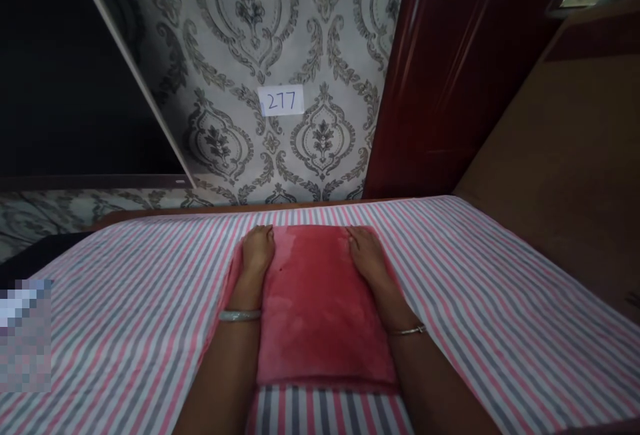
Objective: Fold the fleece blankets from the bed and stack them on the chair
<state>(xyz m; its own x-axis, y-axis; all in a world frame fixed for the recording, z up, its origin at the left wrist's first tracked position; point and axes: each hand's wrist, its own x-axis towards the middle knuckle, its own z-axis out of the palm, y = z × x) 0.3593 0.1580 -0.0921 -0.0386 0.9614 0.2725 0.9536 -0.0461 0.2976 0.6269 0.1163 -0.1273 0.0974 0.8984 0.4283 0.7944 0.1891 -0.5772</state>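
A folded red plush towel point(325, 301) lies flat as a rectangle on the striped pink, grey and white sheet point(480, 288). My left hand point(259, 248) is closed on its far left corner, the fingers curled over the edge. At the far right corner, my right hand point(367, 255) grips the towel in the same way, with some fingertips hidden. A wide bangle circles my left wrist and a thin one my right. The near edge of the towel lies between my forearms, showing stacked layers.
Behind the sheet rises a patterned wall point(225, 115) bearing a paper label point(281, 100) marked 277. A large dark screen point(75, 75) is at the left. Dark red glossy panelling point(450, 68) and a brown surface point(575, 155) stand at the right. A pixelated patch covers the left edge.
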